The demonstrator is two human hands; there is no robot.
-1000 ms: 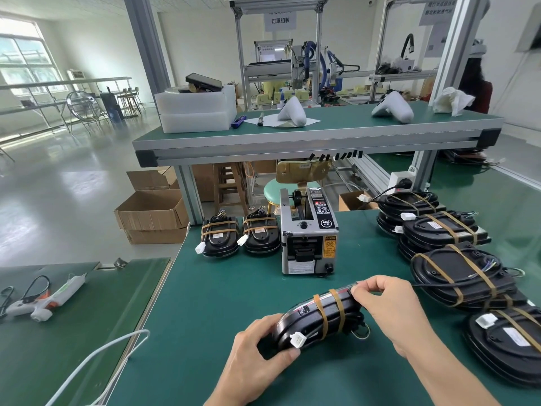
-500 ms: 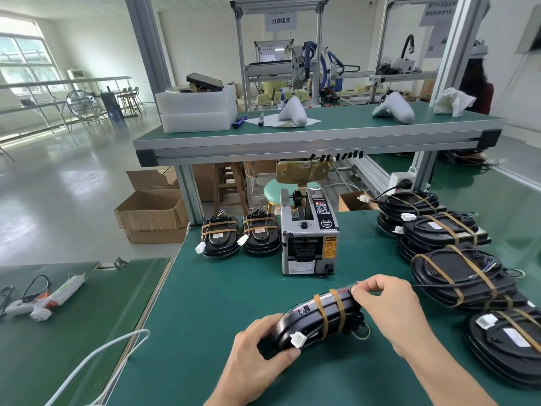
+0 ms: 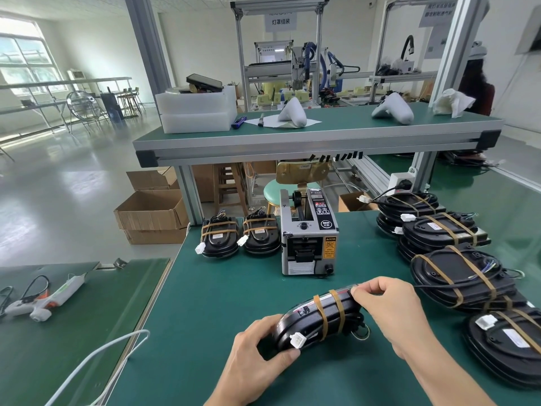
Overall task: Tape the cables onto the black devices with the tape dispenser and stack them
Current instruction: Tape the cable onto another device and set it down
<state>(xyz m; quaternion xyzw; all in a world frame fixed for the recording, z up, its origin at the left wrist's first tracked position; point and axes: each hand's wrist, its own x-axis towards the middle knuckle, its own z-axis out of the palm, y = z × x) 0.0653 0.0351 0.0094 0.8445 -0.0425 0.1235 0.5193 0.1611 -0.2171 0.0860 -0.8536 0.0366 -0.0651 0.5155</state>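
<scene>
Both hands hold one black device (image 3: 319,319) tilted on its edge at the near middle of the green desk (image 3: 228,291). Left hand (image 3: 257,351) wraps its grip around the near left end, thumb pressed on the rim just beside the white connector (image 3: 298,339). Right hand (image 3: 392,315) pinches the far right end between thumb and curled fingers, its grip clamped on the device's top edge. Two brown tape strips (image 3: 330,313) cross the device's middle, binding the coiled cable (image 3: 358,328) that hangs at its right end.

Just beyond the hands, the grey tape dispenser (image 3: 308,234) stands upright at the middle of the desk. To its left, two taped devices (image 3: 238,237) lie side by side, apart from each other, with white plugs at their left. Along the right side of the desk, a row of taped devices in stacks (image 3: 456,259) runs from far to near; the nearest one (image 3: 509,347) is cut off by the frame edge.

On the separate green desk at the left lies a white glue gun (image 3: 46,297) with a black cord. A raised shelf (image 3: 316,136) beyond carries white foam blocks (image 3: 196,111) and white housings (image 3: 292,114)
</scene>
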